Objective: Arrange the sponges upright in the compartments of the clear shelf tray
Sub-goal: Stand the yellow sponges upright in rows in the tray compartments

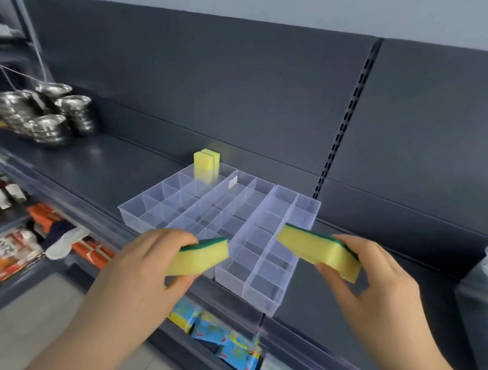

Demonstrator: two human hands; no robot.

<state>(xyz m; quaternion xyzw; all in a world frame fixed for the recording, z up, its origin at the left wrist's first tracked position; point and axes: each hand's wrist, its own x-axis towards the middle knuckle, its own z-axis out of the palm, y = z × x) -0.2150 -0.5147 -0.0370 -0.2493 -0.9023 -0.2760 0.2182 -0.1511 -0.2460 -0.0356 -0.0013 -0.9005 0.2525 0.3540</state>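
A clear shelf tray (165, 194) with several divided compartments sits on the dark shelf. Two yellow sponges (206, 164) stand upright in its far corner compartment. My left hand (149, 261) grips a yellow sponge with a green scouring side (200, 259), held flat over the tray's near edge. My right hand (372, 269) pinches another yellow and green sponge (318, 249), tilted, above the right-hand columns of the tray (278, 269).
Stacks of steel bowls (49, 114) stand at the left of the dark shelf (113, 163). A clear plastic bag (480, 284) sits at the right edge. Packaged goods (223, 339) fill the lower shelves below the shelf lip.
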